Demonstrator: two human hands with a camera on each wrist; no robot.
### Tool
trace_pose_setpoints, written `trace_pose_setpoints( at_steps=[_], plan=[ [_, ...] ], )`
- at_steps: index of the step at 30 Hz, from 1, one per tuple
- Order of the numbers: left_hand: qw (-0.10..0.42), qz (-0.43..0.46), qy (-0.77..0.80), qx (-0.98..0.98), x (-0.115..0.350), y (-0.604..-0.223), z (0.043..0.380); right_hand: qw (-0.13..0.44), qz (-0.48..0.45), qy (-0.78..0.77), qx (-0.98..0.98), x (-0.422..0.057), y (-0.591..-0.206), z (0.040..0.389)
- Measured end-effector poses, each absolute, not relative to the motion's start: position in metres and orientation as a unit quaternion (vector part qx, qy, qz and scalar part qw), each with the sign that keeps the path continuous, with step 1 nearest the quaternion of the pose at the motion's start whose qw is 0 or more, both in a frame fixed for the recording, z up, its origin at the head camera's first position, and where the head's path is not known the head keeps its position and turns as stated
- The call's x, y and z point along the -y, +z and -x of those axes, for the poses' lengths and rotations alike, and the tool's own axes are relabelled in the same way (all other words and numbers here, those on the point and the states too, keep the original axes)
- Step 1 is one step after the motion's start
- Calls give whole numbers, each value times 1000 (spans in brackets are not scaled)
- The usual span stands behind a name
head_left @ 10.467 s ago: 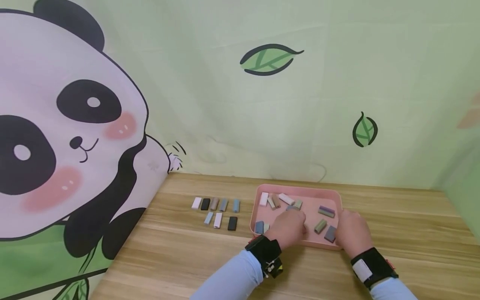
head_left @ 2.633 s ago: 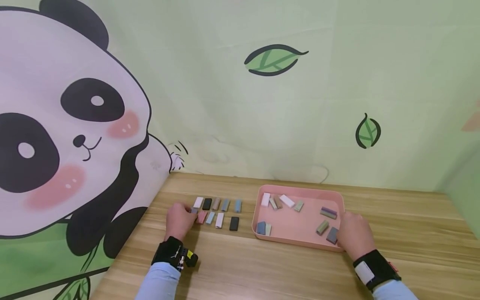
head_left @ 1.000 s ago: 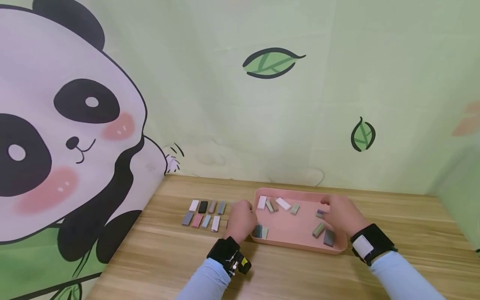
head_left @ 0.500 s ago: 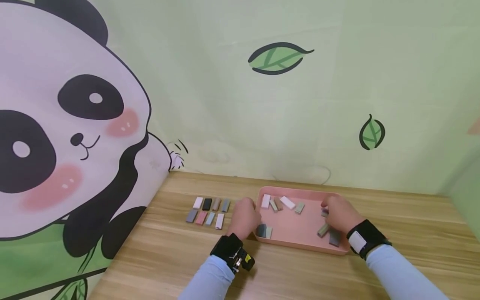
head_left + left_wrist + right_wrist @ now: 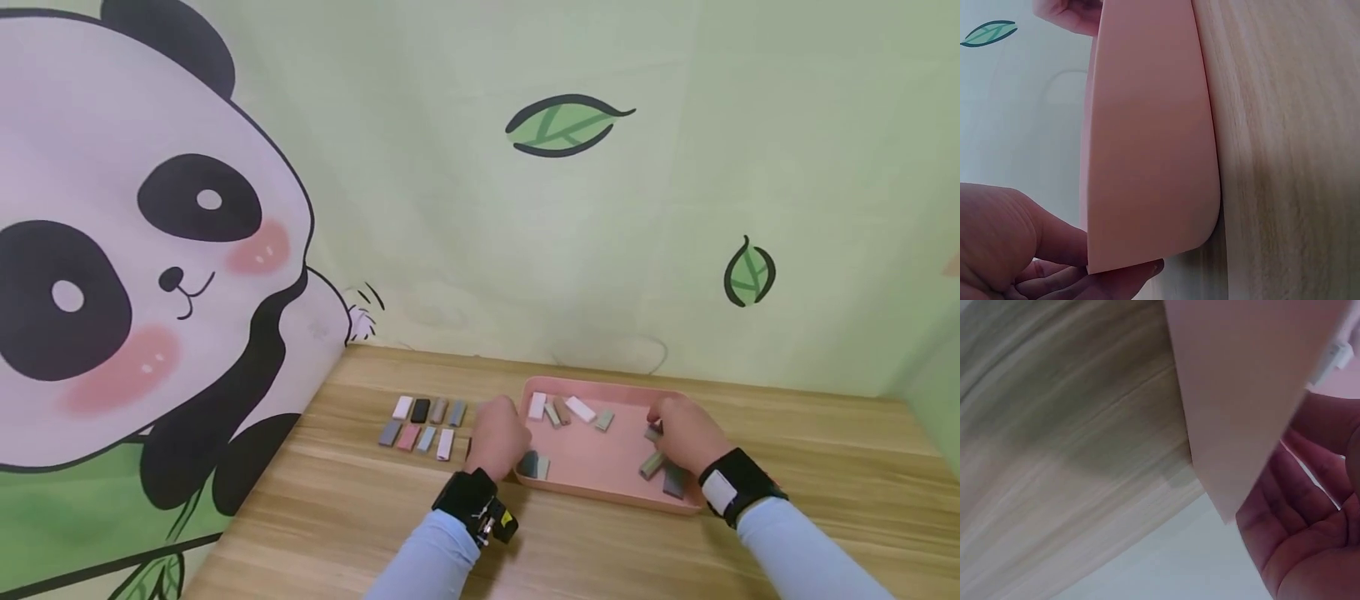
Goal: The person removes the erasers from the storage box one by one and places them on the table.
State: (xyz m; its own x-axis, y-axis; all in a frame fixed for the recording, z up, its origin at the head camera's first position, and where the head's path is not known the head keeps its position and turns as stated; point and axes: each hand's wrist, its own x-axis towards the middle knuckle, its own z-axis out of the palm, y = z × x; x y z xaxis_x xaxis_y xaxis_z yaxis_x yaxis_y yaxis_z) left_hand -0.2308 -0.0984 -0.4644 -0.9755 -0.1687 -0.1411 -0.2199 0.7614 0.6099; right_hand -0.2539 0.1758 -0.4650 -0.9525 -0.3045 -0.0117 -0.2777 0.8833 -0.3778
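A shallow pink tray (image 5: 600,492) with small coloured blocks inside lies on the table. My left hand (image 5: 498,437) grips its left end; in the left wrist view, thumb (image 5: 1063,240) and fingers (image 5: 1122,278) lie on either side of the tray wall (image 5: 1147,156). My right hand (image 5: 688,435) reaches in over the right end, fingers curled down at a grey block (image 5: 652,431). In the right wrist view, the outer wall (image 5: 1235,394) hides those fingertips, and I cannot tell whether they pinch the block. An olive block (image 5: 651,466) and a dark grey block (image 5: 675,480) lie below that hand.
Two rows of small blocks stand left of the tray, including a black block (image 5: 420,410) and a pink block (image 5: 408,437). My left hand covers the rows' right end. A white block (image 5: 580,408) lies near the tray's back wall. A panda-printed backdrop (image 5: 420,167) rises behind.
My left hand set a slate-blue block at the left end of the front row, then moved right to grip the tray. My right hand shifted from the tray's right edge to over its inside.
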Motion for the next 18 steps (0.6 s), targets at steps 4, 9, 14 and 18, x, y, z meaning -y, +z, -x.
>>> trace_pose_setpoints(
  at_steps=[4, 9, 14, 18],
  plan=[
    [25, 88, 314, -945, 95, -467, 230, 72, 113, -238, -962, -187, -457, 252],
    [18, 70, 293, -953, 95, -467, 229, 32, 105, -267, -957, -207, -425, 245],
    [10, 60, 291, -955, 96, -467, 230, -72, 94, -277, -953, -232, -410, 236],
    [13, 59, 296, -953, 92, -469, 230, -132, 41, -280, -950, -256, -419, 230]
  ],
)
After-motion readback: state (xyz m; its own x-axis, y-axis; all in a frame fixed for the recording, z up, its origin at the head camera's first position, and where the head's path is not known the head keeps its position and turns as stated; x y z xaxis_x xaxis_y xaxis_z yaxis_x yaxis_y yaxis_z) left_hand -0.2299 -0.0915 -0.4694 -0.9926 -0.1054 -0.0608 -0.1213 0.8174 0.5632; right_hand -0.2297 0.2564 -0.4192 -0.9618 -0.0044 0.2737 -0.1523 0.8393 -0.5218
